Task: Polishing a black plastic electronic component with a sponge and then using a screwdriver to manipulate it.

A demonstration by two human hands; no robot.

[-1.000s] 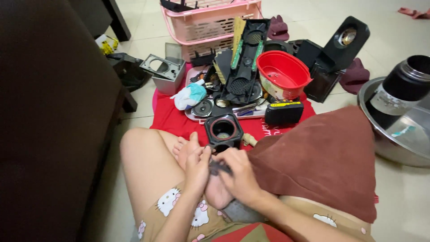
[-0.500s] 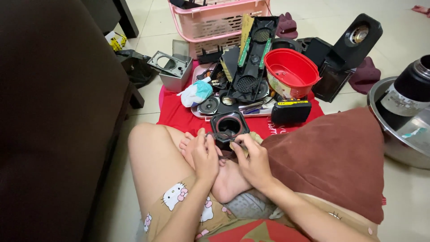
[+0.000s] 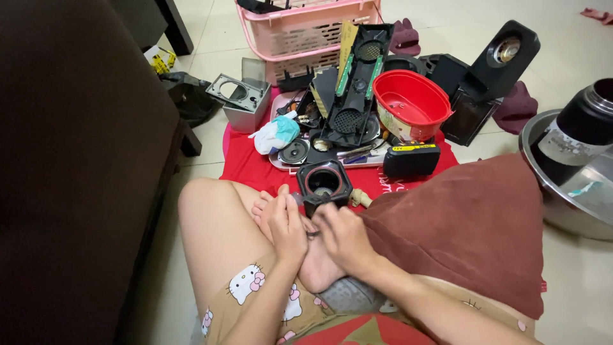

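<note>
Black speaker housing [image 3: 325,184], squarish with a round opening facing up and a red ring inside, sits at the near edge of the red cloth [image 3: 246,165], right at the person's crossed legs. Left hand [image 3: 286,222] rests against its near left corner, fingers curled loosely, thumb side toward the housing; whether it grips anything small I cannot tell. Right hand [image 3: 343,234] lies just below the housing, fingers bent down over something dark and small between the two hands, too hidden to name. Both hands sit close together, nearly touching, over a bare foot [image 3: 316,271]. Brown cushion [image 3: 469,223] lies over the person's right leg, its corner touching the right wrist. Beyond the housing, on the cloth: a tray of parts holding a loose round speaker cone [image 3: 295,152], a long black speaker front panel [image 3: 355,83] propped up with two round grilles, and a crumpled white and teal rag [image 3: 276,133]. Red plastic bowl [image 3: 412,102] stands just right of the panel; a small black box with a yellow strip [image 3: 412,158] lies in front of it. Grey metal casing [image 3: 241,101] sits at the cloth's left edge. Pink plastic basket [image 3: 306,32] stands behind. Black speaker cabinet [image 3: 495,70] leans at the right rear. Steel basin [image 3: 562,191] at far right holds a dark cylindrical flask [image 3: 578,124]. Dark sofa side [image 3: 70,160] fills the left.
</note>
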